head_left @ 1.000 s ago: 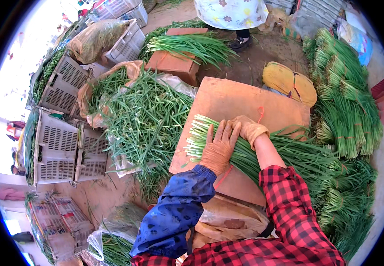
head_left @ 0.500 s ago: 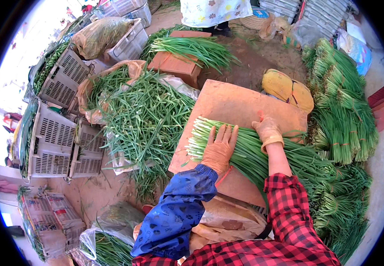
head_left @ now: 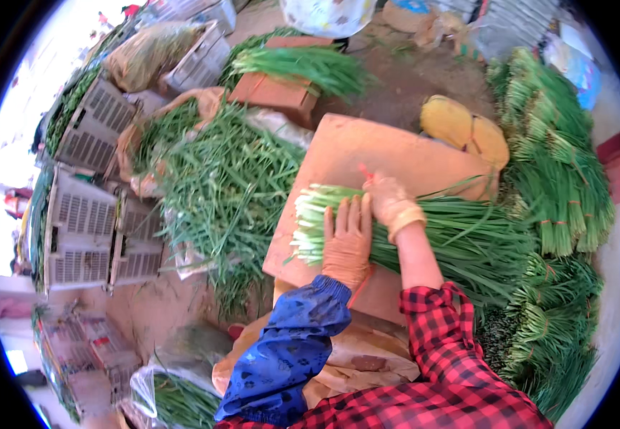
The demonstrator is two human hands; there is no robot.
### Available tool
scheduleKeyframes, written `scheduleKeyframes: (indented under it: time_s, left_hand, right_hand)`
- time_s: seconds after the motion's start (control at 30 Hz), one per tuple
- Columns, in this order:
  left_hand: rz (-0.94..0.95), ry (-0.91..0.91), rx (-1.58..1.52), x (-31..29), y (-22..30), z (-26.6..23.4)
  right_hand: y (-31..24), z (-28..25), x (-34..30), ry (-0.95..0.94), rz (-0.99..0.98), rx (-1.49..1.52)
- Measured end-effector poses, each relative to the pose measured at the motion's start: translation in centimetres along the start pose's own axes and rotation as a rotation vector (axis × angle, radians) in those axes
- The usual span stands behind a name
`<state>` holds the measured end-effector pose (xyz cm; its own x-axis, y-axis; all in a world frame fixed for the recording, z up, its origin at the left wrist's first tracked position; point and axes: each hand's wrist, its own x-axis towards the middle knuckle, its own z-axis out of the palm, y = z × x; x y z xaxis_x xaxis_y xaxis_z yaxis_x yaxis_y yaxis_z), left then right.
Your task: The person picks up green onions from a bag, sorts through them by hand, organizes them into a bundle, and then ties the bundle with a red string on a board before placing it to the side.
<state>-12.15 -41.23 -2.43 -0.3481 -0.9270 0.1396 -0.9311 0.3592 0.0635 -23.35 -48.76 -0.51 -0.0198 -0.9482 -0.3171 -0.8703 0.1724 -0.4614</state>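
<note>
- Pressing a bundle of long green leaves with white stalk ends [head_left: 449, 229] under the orange-gloved left hand [head_left: 347, 247], with fingers flat, slightly spread.
- Pinching a thin red tie [head_left: 364, 172] with the tan-gloved right hand [head_left: 388, 199], with fingers curled narrow.
- Laid across the flat orange-brown board [head_left: 374, 146], from near its left edge past its right.
</note>
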Motion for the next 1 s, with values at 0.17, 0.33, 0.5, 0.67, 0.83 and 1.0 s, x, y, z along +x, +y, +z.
scheduleKeyframes:
  time_s: [0.17, 0.33, 0.5, 0.67, 0.83, 1.0]
  left_hand:
    - [0.276, -0.144, -0.186, -0.8, -1.2, -4.2]
    - [0.615, -0.213, -0.169, -6.6, -5.0, -2.5]
    - [0.719, -0.257, -0.219, -8.0, -5.1, 0.2]
    - [0.691, -0.275, -0.434, -8.1, -5.7, 1.7]
    - [0.612, -0.181, -0.384, -10.4, -4.2, 1.8]
    - [0.439, -0.287, -0.529, -9.6, -3.4, -1.8]
  right_hand:
    - [1.7, 0.4, 0.1, 0.085, 0.024, 0.044]
    - [1.5, 0.8, 0.3, 0.132, -0.003, 0.060]
    - [1.6, 0.6, 0.2, 0.160, -0.003, 0.095]
    - [2.1, 1.5, 0.3, 0.257, -0.079, 0.288]
    - [2.3, 2.0, 0.5, 0.243, -0.109, 0.377]
    - [2.5, 3.0, 1.0, 0.253, -0.139, 0.404]
